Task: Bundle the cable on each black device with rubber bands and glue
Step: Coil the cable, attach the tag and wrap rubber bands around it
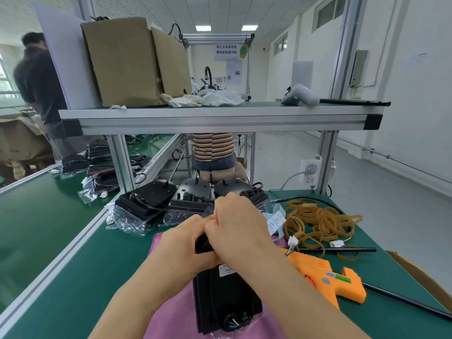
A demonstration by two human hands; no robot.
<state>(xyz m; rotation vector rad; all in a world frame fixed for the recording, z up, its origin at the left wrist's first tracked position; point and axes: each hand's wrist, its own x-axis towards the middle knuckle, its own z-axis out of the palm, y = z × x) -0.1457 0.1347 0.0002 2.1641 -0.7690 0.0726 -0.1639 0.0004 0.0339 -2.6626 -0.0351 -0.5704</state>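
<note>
Item: black device (226, 297), lying lengthwise on a pink sheet (171, 314) at the near edge of the green table (61, 241), probably so the sheet spares the casing from scuffs. Its near end, where loose coloured wires emerge, points at the person; its far end is covered by both hands. Left hand (182, 243): fingers curled tight round a dark bundle, apparently the gathered cable (202, 243), held in a fist so the coils cannot spring apart. Right hand (234, 223): knuckles up, fingers bent and pressed together against the left, seemingly pinching a tan rubber band (209, 217), of which only a sliver shows between the hands; the fingertips themselves are hidden. Judged step: looping the band round the cable. Supplies: heap of rubber bands (320, 221) just right of the hands, within easy reach; orange glue gun (325, 277) lying on its side beside the device, nozzle toward it, ready for the gluing step, not yet in use. Stock: three more black devices (146, 196) lined up behind the hands on clear plastic bags (127, 221), their cables loose, presumably awaiting the same treatment.
</note>
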